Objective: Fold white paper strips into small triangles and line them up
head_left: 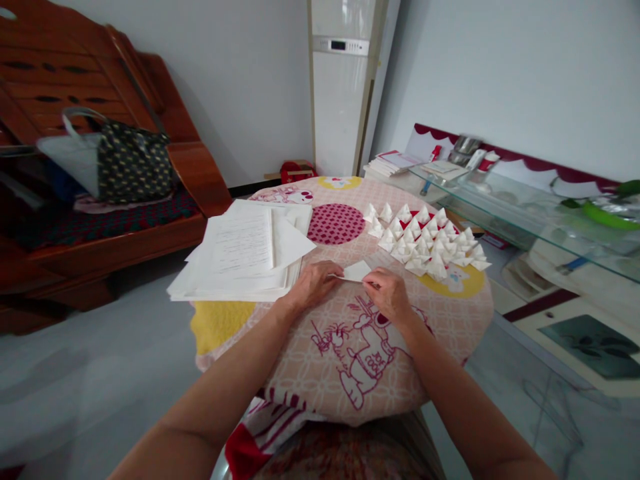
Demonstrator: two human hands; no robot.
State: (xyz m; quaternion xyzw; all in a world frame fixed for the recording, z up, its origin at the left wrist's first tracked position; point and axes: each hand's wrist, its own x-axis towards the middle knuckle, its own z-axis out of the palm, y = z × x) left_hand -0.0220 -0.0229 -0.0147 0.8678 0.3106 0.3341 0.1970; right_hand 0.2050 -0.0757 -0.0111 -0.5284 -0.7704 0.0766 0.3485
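A small folded piece of white paper (357,271) spans the gap between my two hands, just above the patterned tablecloth (320,373). Its left edge is pinched in the fingers of my left hand (317,283). At the paper's right edge, the closed fingers of my right hand (387,291) grip it. To the left lies a stack of white paper sheets (240,247), the top ones bearing handwriting. Several small folded paper boats (425,240) stand close together in rows to the right, beyond my right hand.
A glass-topped cabinet (530,220) runs along the right wall, with tins, a cup and papers on it. On the left is a wooden bench (195,170) holding a dark patterned bag (133,160). A tall white air conditioner (343,100) stands behind the table.
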